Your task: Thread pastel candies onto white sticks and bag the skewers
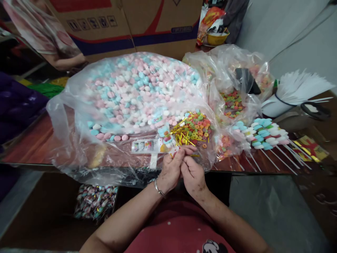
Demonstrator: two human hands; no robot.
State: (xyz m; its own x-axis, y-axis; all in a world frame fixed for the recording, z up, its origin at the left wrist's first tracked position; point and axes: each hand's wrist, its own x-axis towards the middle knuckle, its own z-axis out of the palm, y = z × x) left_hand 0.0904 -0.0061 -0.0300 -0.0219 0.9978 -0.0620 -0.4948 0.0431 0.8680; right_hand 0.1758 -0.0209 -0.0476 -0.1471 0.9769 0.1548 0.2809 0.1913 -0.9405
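My left hand (171,170) and my right hand (193,174) meet at the table's front edge, fingers closed at the bottom of a small printed candy packet (165,135). The left hand's thumb and fingers pinch the packet's lower end. The right hand's fingers are curled against it; what they grip is too small to name. Gold twist ties (185,137) and colored ring candies (201,128) lie just beyond the hands. Left of the packet is a flat stack of printed bags (144,146). Behind sits a big clear bag of pink, white and blue candies (137,91).
Candy skewers on white sticks (268,133) lie at the right, near a container of white sticks (279,103). A large cardboard box (126,28) stands behind. Another person's arm (63,61) shows at upper left. Below left, an open box holds packed candies (94,202).
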